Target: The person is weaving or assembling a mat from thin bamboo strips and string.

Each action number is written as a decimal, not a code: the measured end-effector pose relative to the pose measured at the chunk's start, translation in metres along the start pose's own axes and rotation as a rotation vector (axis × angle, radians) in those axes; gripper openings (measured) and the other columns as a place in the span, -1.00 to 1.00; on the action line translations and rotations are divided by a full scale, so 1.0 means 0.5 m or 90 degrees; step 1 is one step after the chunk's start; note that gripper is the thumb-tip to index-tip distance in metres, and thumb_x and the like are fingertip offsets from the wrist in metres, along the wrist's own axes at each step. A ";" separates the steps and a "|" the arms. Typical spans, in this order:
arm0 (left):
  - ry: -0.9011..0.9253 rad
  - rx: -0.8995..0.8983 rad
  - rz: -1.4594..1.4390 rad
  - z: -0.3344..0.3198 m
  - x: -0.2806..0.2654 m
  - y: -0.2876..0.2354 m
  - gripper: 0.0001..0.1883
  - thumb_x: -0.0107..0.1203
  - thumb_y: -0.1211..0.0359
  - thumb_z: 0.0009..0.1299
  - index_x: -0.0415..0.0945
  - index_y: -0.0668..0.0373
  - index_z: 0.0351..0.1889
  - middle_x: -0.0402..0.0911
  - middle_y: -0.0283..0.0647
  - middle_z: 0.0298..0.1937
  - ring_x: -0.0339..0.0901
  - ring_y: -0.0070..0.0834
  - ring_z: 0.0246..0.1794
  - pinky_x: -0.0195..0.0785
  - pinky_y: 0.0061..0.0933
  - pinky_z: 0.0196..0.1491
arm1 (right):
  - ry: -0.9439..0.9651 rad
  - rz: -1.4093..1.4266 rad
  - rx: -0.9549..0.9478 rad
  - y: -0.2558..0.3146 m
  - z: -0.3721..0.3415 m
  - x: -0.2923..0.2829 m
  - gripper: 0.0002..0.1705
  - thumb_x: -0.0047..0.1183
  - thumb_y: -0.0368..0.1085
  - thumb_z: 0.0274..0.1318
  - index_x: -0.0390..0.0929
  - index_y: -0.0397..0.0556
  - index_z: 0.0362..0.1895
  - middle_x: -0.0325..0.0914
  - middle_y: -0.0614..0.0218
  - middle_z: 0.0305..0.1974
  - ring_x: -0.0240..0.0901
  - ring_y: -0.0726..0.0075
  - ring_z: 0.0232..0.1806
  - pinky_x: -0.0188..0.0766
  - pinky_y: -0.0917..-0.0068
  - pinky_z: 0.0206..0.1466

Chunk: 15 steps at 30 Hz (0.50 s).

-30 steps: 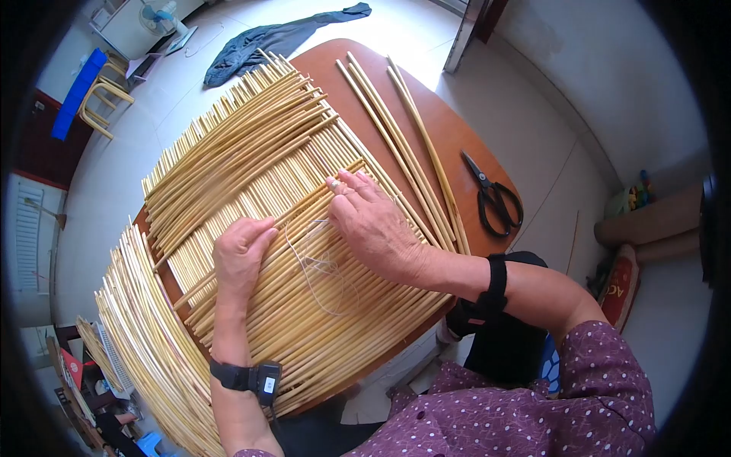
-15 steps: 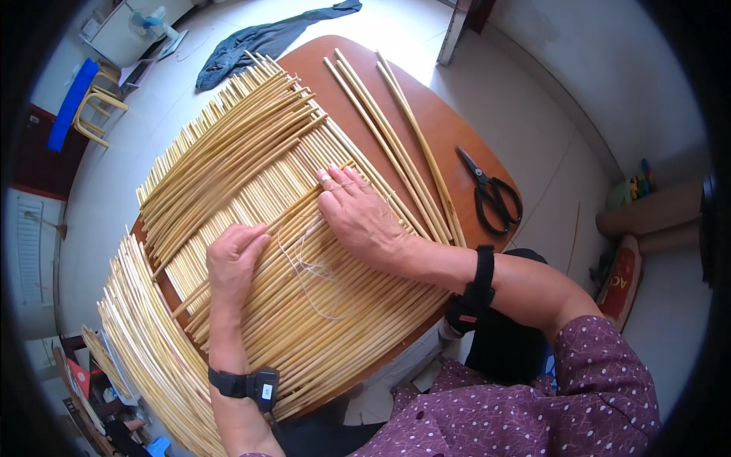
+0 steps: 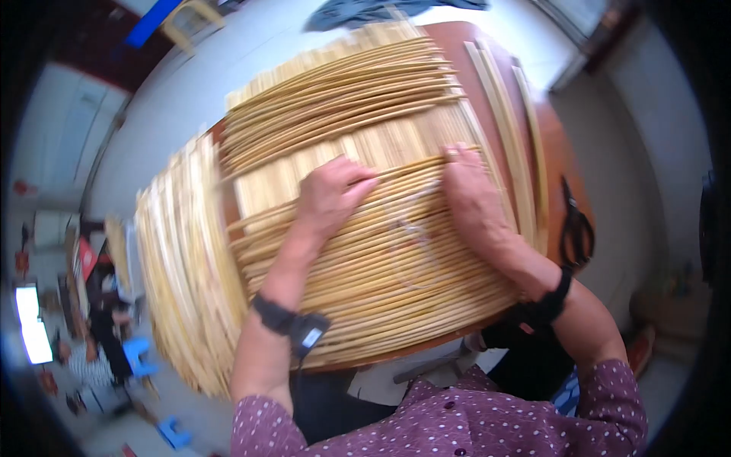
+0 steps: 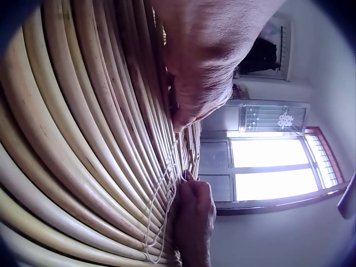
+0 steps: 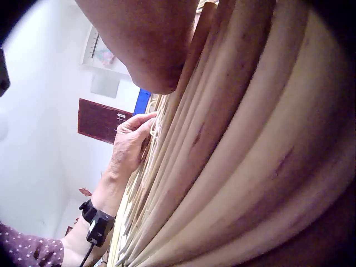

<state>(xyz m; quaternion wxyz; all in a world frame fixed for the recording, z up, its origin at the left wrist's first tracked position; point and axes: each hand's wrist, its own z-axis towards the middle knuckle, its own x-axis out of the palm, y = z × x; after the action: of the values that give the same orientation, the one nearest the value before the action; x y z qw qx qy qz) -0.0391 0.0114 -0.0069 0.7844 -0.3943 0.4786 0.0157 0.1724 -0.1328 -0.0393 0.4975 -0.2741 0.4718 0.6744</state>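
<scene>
My left hand (image 3: 331, 196) pinches a thin stalk at the upper edge of a row of yellow stalks (image 3: 358, 266), thumb against bent fingers. Farther right, my right hand (image 3: 476, 199) lies over the same edge, its bent fingers around the stalk near its end; the thumb is hidden. Loose white thread (image 3: 415, 232) lies tangled on the row between and below the hands. In the left wrist view the thread (image 4: 153, 217) hangs in loops beside the right hand (image 4: 193, 219). The right wrist view shows the left hand (image 5: 130, 146) with fingertips at the stalks.
A bundle of stalks (image 3: 343, 91) lies across upright ones farther back; more stalks (image 3: 183, 259) stand at the left. Black scissors (image 3: 576, 232) and loose stalks (image 3: 506, 129) lie on the brown table (image 3: 560, 152) at the right. Dark cloth (image 3: 381, 11) is on the floor behind.
The head view has turned and shifted, so table and hands appear farther right. Both hands stay at the row's upper edge, with little visible change in their hold.
</scene>
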 end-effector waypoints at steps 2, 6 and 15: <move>0.016 -0.017 0.018 0.001 0.001 -0.008 -0.86 0.23 0.26 0.35 0.74 0.06 -0.26 0.67 -0.28 -0.33 0.64 -0.36 -0.32 0.51 -0.33 -0.25 | 0.044 -0.041 0.002 -0.003 -0.002 -0.008 -0.82 -0.30 -0.48 0.31 0.35 -0.27 -0.11 0.31 -0.29 0.29 0.14 -0.25 0.46 -0.01 -0.01 0.58; 0.027 -0.056 -0.021 -0.006 -0.001 -0.011 -0.84 0.22 0.32 0.35 0.72 0.14 -0.20 0.66 -0.23 -0.30 0.63 -0.34 -0.27 0.49 -0.39 -0.18 | 0.056 -0.035 0.016 0.006 0.003 -0.018 -0.92 -0.21 -0.43 0.38 0.33 -0.18 -0.18 0.33 -0.23 0.31 0.15 -0.26 0.46 0.04 -0.01 0.55; 0.016 -0.002 -0.033 -0.011 0.007 0.012 -0.82 0.23 0.35 0.31 0.71 0.17 -0.16 0.62 -0.17 -0.26 0.61 -0.29 -0.24 0.49 -0.36 -0.14 | 0.049 -0.008 0.018 0.000 0.007 -0.010 -0.94 -0.14 -0.42 0.35 0.34 -0.17 -0.20 0.37 -0.22 0.26 0.18 -0.27 0.43 0.06 0.00 0.54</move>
<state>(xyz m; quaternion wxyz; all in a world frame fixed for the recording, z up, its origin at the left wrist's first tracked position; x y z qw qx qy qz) -0.0438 0.0110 -0.0144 0.7780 -0.4079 0.4778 -0.0090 0.1745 -0.1319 -0.0337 0.4873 -0.2958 0.4980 0.6535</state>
